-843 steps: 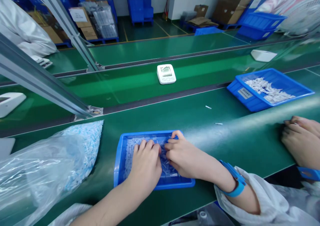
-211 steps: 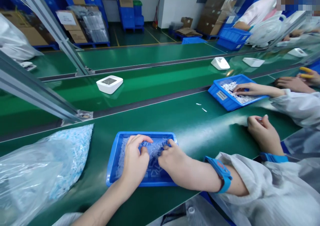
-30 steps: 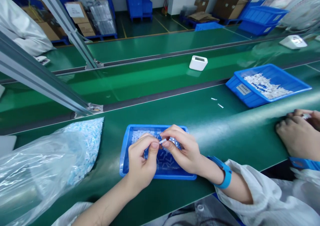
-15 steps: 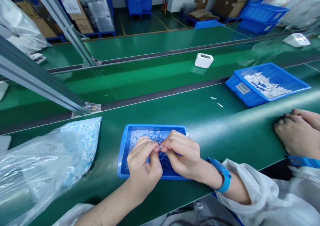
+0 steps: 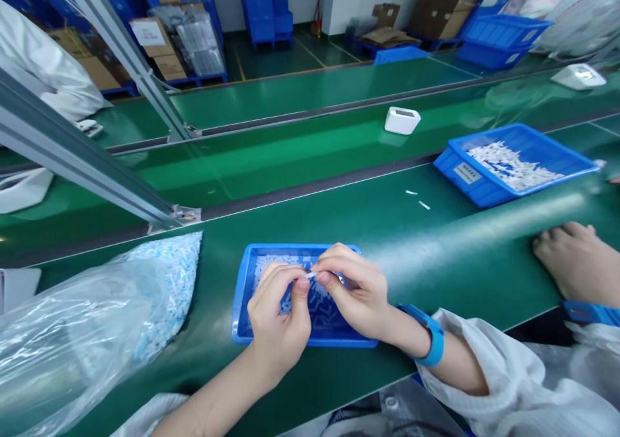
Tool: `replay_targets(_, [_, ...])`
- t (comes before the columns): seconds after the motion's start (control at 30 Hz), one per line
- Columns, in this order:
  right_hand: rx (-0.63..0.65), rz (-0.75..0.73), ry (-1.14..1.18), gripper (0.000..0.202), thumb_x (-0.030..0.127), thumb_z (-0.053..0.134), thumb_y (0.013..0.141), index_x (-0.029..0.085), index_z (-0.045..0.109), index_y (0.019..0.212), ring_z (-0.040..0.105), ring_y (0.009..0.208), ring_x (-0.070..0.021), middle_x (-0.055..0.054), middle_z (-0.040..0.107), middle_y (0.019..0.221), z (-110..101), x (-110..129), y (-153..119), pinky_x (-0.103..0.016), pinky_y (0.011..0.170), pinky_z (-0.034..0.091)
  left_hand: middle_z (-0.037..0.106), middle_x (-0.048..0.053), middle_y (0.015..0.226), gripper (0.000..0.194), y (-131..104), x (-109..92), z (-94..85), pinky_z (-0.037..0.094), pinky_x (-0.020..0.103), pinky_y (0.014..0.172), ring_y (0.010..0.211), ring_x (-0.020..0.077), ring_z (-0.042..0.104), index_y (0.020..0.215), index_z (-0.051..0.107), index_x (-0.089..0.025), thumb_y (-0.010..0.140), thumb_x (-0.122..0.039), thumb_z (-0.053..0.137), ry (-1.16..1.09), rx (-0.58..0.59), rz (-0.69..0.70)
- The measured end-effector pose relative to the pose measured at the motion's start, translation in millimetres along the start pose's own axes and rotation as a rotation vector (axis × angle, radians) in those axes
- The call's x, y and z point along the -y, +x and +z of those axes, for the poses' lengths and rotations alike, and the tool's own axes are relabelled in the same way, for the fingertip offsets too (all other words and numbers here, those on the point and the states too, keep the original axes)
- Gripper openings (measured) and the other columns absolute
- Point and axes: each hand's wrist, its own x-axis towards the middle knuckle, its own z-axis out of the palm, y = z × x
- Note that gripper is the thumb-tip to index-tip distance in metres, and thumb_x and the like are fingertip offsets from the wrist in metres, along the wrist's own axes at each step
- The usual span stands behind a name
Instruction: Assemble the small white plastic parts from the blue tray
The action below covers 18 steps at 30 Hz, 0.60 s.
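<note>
Over a shallow blue tray [image 5: 238, 308], my left hand [image 5: 278, 317] and my right hand [image 5: 356, 288] meet fingertip to fingertip. Between them is a small white strip-like piece [image 5: 310, 275], pinched at one end by each thumb and forefinger. Many similar small pale pieces [image 5: 322, 298] lie in the tray under my hands, partly hidden by them. A blue band [image 5: 433, 340] is around my right wrist.
A clear plastic bag [image 5: 159, 295] of small white and blue pieces lies at left. Two loose strips [image 5: 424, 205] lie near a blue bin [image 5: 477, 185] of white parts. Another person's hand [image 5: 576, 259] rests at right. White devices [image 5: 402, 121] stand on the conveyor belt behind a metal post [image 5: 97, 146].
My fingertips have parted slightly, so more of the white piece shows between them. At right, the other person's two hands have separated. A white device has come further into view at left.
</note>
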Motion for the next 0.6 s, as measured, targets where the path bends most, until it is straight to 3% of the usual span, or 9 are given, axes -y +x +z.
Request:
replay_targets(0.17, [0.023, 0.048, 0.062, 0.012, 0.009, 0.057, 0.086, 0.017, 0.065, 0.082, 0.062, 0.071, -0.0163, -0.004, 0.066, 0.074, 0.5, -1.7, 0.6, -0.031, 0.064, 0.051, 0.066, 0.002, 0.074, 0.018, 1.1, 3.2, 0.5, 0.05, 0.03, 0.069, 0.071, 0.0145, 0.061, 0.084, 0.063, -0.018, 0.082, -0.002, 0.057, -0.077, 0.004, 0.019])
replay_targets(0.3, [0.087, 0.147, 0.101, 0.013, 0.013, 0.058, 0.087, 0.016, 0.063, 0.075, 0.062, 0.068, -0.0153, -0.003, 0.065, 0.071, 3.1, -0.2, 2.0, -0.029, 0.063, 0.05, 0.063, 0.001, 0.065, 0.016, 3.5, 4.6, 0.6, 0.048, 0.03, 0.064, 0.06, 0.0136, 0.057, 0.073, 0.064, -0.017, 0.083, -0.008, 0.056, -0.016, 0.09, -0.057])
replay_targets(0.4, [0.106, 0.174, 0.038, 0.013, 0.017, 0.057, 0.089, 0.017, 0.064, 0.078, 0.061, 0.069, -0.0148, -0.003, 0.065, 0.073, 0.2, -3.7, 6.6, -0.027, 0.064, 0.049, 0.066, 0.002, 0.067, 0.014, 4.8, 5.1, -0.6, 0.048, 0.03, 0.066, 0.065, 0.0154, 0.06, 0.073, 0.065, -0.017, 0.085, -0.015, 0.058, -0.006, 0.117, -0.184])
replay_targets(0.53, [-0.14, 0.201, -0.295, 0.016, 0.024, 0.053, 0.091, 0.018, 0.061, 0.078, 0.059, 0.072, -0.0169, -0.003, 0.062, 0.076, -30.6, -27.5, 22.6, -0.029, 0.066, 0.047, 0.071, 0.006, 0.089, 0.012, 7.3, 4.4, -2.8, 0.05, 0.031, 0.078, 0.084, 0.0181, 0.065, 0.091, 0.067, -0.018, 0.088, -0.022, 0.057, -0.049, 0.078, -0.396])
replay_targets(0.57, [-0.172, 0.229, -0.447, 0.017, 0.025, 0.052, 0.092, 0.017, 0.061, 0.08, 0.06, 0.075, -0.0189, -0.005, 0.062, 0.077, -43.5, -36.3, 27.3, -0.031, 0.069, 0.047, 0.071, 0.006, 0.091, 0.012, 8.0, 3.9, -3.0, 0.05, 0.031, 0.079, 0.085, 0.0181, 0.064, 0.093, 0.067, -0.018, 0.088, -0.022, 0.056, -0.049, 0.064, -0.422])
replay_targets(0.6, [-0.111, 0.269, -0.622, 0.018, 0.025, 0.051, 0.091, 0.015, 0.062, 0.082, 0.061, 0.078, -0.0216, -0.007, 0.063, 0.079, -57.3, -45.5, 31.4, -0.034, 0.072, 0.047, 0.071, 0.006, 0.091, 0.012, 8.5, 3.4, -3.0, 0.05, 0.032, 0.079, 0.085, 0.0182, 0.064, 0.092, 0.066, -0.018, 0.088, -0.02, 0.055, -0.044, 0.057, -0.437])
